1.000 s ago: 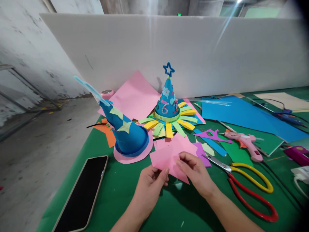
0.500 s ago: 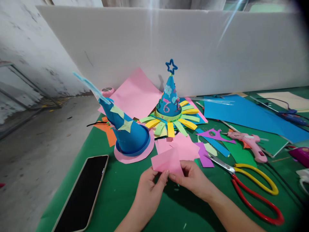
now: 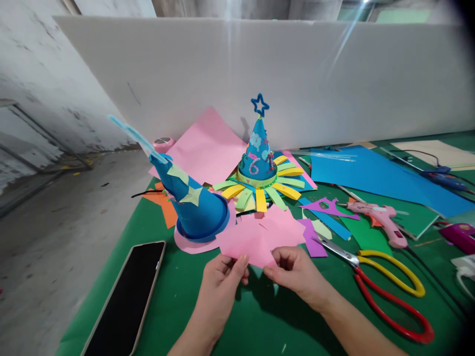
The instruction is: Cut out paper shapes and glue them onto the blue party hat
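Observation:
My left hand pinches the left part of a small piece of pink paper between thumb and fingers. At its lower right corner my right hand grips the same paper. It is held above the green table, in front of more pink paper of the same colour, so its far edge is hard to make out. Just beyond my left hand, a blue cone hat with pale green stars leans over a pink brim. Farther back stands a second blue cone hat with a "6", a pipe-cleaner star and yellow-green paper strips.
A phone lies at the left table edge. Scissors with red and yellow handles rest right of my right hand. Beyond them are a pink glue gun, purple paper scraps and a large blue sheet. A white board stands behind.
My hands have moved slightly apart, the left one leftward. The pink paper, which looked folded or smaller, now spreads wider and flatter between them.

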Tool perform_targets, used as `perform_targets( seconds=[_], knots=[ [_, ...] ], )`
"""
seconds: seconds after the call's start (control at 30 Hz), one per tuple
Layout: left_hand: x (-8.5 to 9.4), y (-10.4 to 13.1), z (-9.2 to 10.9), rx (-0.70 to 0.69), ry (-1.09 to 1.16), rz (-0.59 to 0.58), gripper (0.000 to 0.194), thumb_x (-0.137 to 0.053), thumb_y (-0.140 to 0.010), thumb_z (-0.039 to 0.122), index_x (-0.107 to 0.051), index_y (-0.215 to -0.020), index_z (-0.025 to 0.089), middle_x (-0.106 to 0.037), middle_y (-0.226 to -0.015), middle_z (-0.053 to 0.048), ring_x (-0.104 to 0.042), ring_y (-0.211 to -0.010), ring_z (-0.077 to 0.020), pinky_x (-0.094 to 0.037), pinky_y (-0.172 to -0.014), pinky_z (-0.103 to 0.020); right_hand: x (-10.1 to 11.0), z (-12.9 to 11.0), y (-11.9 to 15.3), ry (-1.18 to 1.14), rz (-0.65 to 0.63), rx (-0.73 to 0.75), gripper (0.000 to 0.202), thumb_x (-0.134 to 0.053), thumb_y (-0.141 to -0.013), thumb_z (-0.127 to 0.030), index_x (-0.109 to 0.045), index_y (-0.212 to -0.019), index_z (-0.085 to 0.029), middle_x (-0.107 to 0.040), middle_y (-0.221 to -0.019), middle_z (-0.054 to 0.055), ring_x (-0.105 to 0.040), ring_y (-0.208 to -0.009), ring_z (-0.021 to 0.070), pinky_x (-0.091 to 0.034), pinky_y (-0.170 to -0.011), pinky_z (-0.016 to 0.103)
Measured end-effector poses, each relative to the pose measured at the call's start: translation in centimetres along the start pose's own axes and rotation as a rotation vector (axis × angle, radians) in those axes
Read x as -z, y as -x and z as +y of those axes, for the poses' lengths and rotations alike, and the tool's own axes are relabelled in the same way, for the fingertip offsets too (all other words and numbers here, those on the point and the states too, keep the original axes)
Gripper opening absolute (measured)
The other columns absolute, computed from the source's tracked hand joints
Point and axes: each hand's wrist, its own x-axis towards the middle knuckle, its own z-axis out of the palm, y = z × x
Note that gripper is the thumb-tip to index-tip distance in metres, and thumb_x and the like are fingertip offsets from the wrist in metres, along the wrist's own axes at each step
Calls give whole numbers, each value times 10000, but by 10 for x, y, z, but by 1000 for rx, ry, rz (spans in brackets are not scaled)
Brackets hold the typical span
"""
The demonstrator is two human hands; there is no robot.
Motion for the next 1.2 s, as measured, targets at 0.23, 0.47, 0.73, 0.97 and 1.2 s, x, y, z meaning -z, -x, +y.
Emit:
perform_targets(
  seconds=[0.23,0.47,0.73,0.97,1.2],
  knots=[
    [12,-6,-8,-43,140,113,220,-603,-726,317,-567,-596,143,-545,-548,10,-479,-546,-106,-387,-549,-216,26,2,8,46,71,-21,220,-620,-661,-299,-501,-551,-151,-432,-495,-50,-324,-467,70,-244,-445,205],
    [1,-1,-2,-41,39,80,234,-609,-713,302,-555,-554,138,-544,-518,10,-484,-508,-100,-376,-503,-203,21,-13,9,55,-18,-13,176,-558,-749,-321,-584,-801,-155,-524,-697,-2,-445,-625,112,-328,-531,215],
    [1,-3,-11,-34,120,-29,206,-600,-730,283,-541,-588,146,-523,-524,30,-467,-503,-85,-373,-514,-200,-8,-5,4,67,-59,130,214,-506,-793,-292,-532,-636,-149,-380,-566,-46,-300,-530,83,-243,-475,211],
    [8,-8,-8,-22,291,103,189,-625,-716,284,-556,-613,141,-522,-548,29,-456,-532,-74,-363,-526,-177,6,-1,11,96,6,95,289,-518,-788,-331,-396,-578,-174,-293,-554,-58,-239,-522,80,-185,-460,229],
    [-9,-1,-9,69,430,-31,169,-660,-678,281,-640,-751,130,-605,-686,-24,-514,-632,-116,-409,-619,-222,-4,0,12,31,85,142,243,-519,-789,-324,-471,-613,-163,-364,-568,-48,-297,-544,86,-248,-486,214]
  ],
)
